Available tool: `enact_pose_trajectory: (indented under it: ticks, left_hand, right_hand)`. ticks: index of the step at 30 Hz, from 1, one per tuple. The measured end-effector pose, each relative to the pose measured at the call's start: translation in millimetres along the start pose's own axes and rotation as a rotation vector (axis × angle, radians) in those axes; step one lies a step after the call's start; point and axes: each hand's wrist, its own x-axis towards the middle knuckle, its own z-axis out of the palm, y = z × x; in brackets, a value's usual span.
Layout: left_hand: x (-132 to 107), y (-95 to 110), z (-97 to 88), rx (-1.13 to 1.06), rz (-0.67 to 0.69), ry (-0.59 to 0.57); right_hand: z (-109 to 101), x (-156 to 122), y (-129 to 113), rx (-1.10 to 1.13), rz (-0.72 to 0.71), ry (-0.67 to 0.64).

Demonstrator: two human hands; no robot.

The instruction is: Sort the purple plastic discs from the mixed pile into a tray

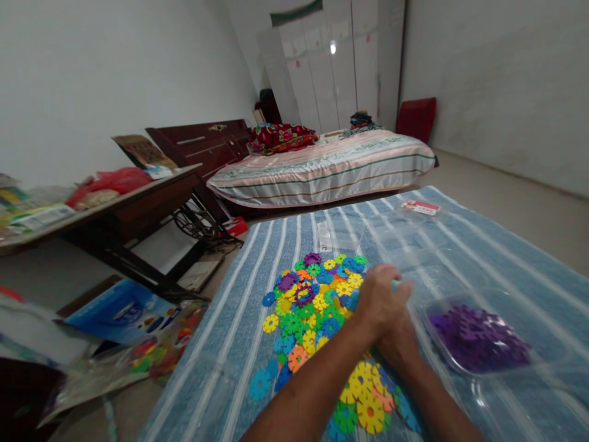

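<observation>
Head view: blue striped cloth [239,288], with a heap of flat pieces [317,319] on top.
Left hand [378,293]: fingers bent, pressed up close to the right hand [396,339]; a tiny pale green bit [394,284] near the fingertips. Can't tell if pinched.
Right hand: mostly hidden behind the left. Can't tell if spread or pinching.
Pieces: on the cloth, left of the hands and around the wrists; yellow, green, blue, orange, some purple. Round, with little slits in the edge.
Feel: probably very light, thin and a bit bendy; likely slidy in a heap, hard to break.
Best hold: by the edge, thumb and finger across, slits left free.
Tub [476,372]: clear, right of the hands, purple pieces [478,337] inside. Likely light; best held by the sides.
</observation>
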Motion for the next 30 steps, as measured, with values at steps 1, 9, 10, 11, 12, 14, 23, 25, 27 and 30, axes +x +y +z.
enact_pose_trajectory:
  ticks: [1, 9, 10, 11, 12, 14, 23, 25, 27, 30]
  left_hand:
    - [2, -13, -6.1, 0.117, -0.041, 0.007]
    - [5, -88, -42.1, 0.764, -0.324, -0.134]
    - [4, -90, -41.6, 0.773, -0.32, -0.142]
    - [3, -91, -40.6, 0.778, -0.311, -0.146]
    - [3, -92, -39.4, 0.78, -0.304, -0.145]
    - [3, -91, -37.1, 0.779, -0.307, -0.139]
    - [12, -91, -37.2, 0.729, -0.39, -0.228]
    - [12, -92, -37.4, 0.728, -0.377, -0.228]
    - [10, -92, -37.2, 0.725, -0.351, -0.219]
    - [6, -91, -36.1, 0.716, -0.301, -0.187]
  right_hand:
    - [-2, 0, -1, -0.002, -0.011, -0.019]
    - [-2, 3, -1, -0.031, -0.071, -0.051]
    - [-2, 3, -1, -0.032, -0.072, -0.048]
    - [-2, 2, 0, -0.034, -0.071, -0.046]
    - [-2, 2, 0, -0.036, -0.071, -0.044]
    - [-2, 2, 0, -0.038, -0.071, -0.042]
    - [-2, 2, 1, -0.018, -0.067, -0.05]
    - [-1, 2, 0, -0.02, -0.065, -0.046]
    - [-1, 2, 0, -0.021, -0.062, -0.046]
    - [-2, 2, -1, -0.019, -0.06, -0.052]
